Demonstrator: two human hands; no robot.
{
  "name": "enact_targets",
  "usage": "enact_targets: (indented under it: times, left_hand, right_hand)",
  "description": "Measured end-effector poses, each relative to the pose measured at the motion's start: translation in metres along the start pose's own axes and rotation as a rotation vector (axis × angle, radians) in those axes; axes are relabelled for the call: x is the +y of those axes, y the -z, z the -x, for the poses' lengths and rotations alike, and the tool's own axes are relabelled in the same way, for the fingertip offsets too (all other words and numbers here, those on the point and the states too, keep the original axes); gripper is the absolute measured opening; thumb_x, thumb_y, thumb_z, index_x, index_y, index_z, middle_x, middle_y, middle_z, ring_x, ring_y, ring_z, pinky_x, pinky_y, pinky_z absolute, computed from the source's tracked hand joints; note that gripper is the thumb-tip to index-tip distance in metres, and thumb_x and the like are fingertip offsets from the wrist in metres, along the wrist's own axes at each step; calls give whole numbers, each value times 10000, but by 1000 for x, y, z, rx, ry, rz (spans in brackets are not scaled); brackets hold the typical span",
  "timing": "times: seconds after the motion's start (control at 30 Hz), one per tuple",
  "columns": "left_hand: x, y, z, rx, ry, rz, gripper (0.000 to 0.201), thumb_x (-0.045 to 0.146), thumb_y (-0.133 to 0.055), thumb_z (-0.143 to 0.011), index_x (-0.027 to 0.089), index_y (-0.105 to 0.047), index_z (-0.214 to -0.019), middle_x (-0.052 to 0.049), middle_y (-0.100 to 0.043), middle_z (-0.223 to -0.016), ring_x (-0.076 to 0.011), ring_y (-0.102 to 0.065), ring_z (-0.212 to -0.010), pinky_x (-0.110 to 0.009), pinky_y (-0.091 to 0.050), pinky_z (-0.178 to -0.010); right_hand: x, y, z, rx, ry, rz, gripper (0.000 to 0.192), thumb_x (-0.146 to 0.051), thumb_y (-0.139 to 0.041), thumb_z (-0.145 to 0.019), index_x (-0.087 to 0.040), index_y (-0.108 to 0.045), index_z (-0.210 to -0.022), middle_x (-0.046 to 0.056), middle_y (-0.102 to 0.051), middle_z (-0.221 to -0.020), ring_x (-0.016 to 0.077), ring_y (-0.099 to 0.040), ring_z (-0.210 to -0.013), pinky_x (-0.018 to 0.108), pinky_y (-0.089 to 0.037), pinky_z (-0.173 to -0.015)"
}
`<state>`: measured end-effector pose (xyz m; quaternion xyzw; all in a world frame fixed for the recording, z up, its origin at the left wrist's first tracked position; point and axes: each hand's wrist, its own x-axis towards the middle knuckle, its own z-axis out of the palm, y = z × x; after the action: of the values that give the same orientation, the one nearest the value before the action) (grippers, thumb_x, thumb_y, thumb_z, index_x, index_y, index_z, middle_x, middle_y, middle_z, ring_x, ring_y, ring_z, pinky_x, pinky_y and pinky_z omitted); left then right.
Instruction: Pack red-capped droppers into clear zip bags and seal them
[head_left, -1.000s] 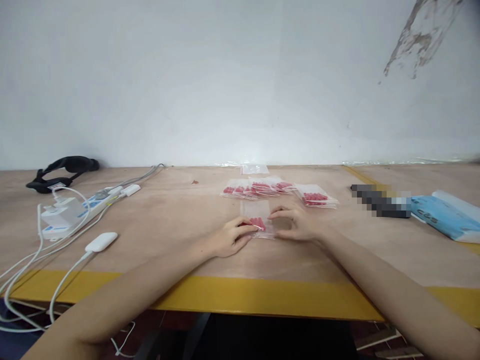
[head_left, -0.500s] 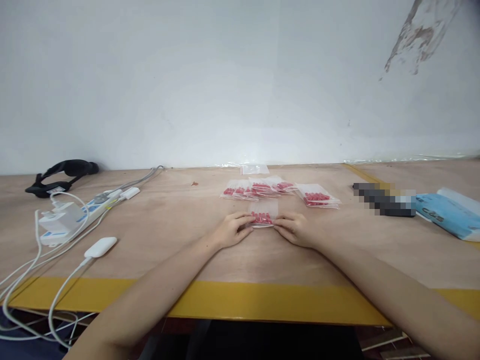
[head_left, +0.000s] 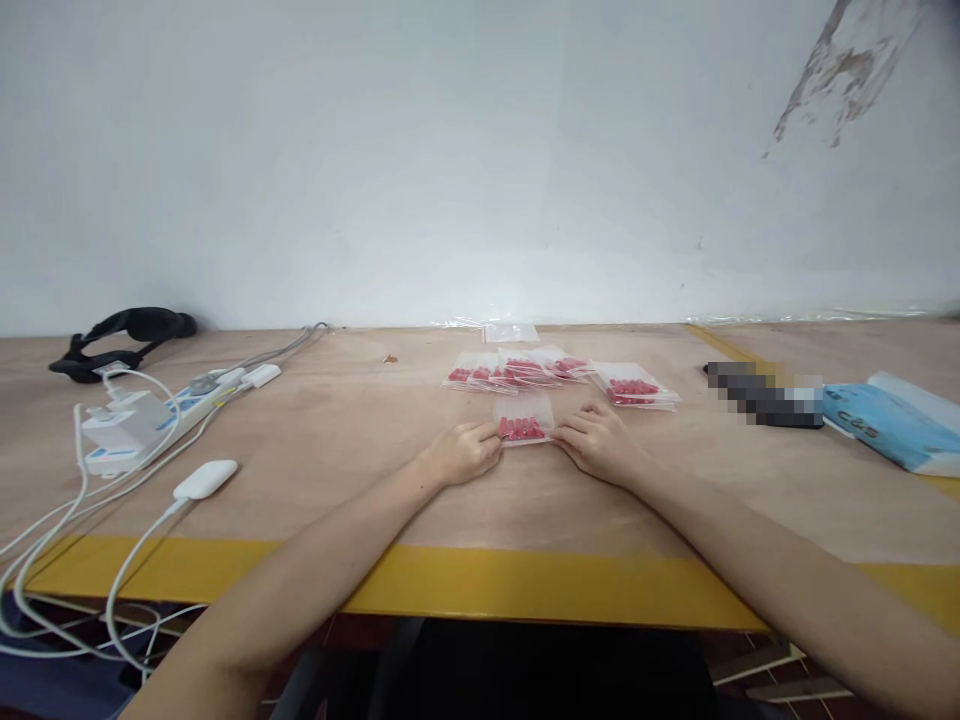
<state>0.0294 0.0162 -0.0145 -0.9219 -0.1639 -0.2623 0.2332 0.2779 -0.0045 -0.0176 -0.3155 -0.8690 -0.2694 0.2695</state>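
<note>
Clear plastic bag (head_left: 523, 407) of red pieces (head_left: 521, 429) at the middle of the tabletop (head_left: 360, 420); cannot tell if lifted. Left hand (head_left: 466, 452): fingers curled, clamped on the bag's lower left corner. Right hand (head_left: 596, 443): fingertips pinched together on the lower right corner. Just beyond, fan of filled bags (head_left: 517, 371); bag stack (head_left: 634, 387) to its right.

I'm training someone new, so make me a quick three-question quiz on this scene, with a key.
1. True or false: the left hand and the right hand touch the same clear bag.
2. Multiple choice: what lies toward the right end of the table? A: a kettle. B: a blue packet. C: a hammer.
3. Fill in: the pieces inside that bag are ____ in color.
Key: 1 true; 2 B; 3 red.
</note>
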Motion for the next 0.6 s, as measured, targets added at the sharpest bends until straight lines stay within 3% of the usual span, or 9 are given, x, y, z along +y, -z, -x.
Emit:
enact_targets:
  times: [0.2, 0.3, 0.4, 0.6]
  left_hand:
    - [-1, 3, 1, 16, 60, 30, 231, 177, -422, -820, 157, -576, -650, -35, -605, -678, -130, -570, -602, -246, -475, -578]
    - [0, -3, -3, 45, 150, 159, 136, 190, -476, -799, 148, -606, -807, -51, -629, -801, -152, -592, -718, -271, -495, -667]
    - [3, -12, -10, 82, 149, 264, 163, 196, -489, -824, 161, -605, -934, -57, -633, -933, -156, -595, -854, -280, -494, -771]
    - [5, -23, -14, 128, 102, 230, 156, 177, -474, -849, 149, -625, -817, -56, -652, -894, -151, -608, -826, -275, -505, -755]
  right_hand:
    - [-3, 0, -5, -30, -2, 33, 284, -199, -410, -874, -180, -630, -694, 19, -607, -627, 106, -483, -593, 319, -284, -771]
    - [-8, 0, -7, -18, -36, -17, 245, -233, -435, -869, -194, -647, -752, 21, -626, -662, 114, -512, -632, 312, -285, -761]
    - [-17, -1, -13, -16, -66, -54, 206, -241, -456, -861, -200, -649, -800, 22, -640, -697, 128, -538, -683, 307, -287, -745]
    - [-32, -6, -24, -25, -83, -79, 209, -218, -440, -865, -170, -620, -771, 26, -641, -706, 136, -543, -698, 303, -290, -728]
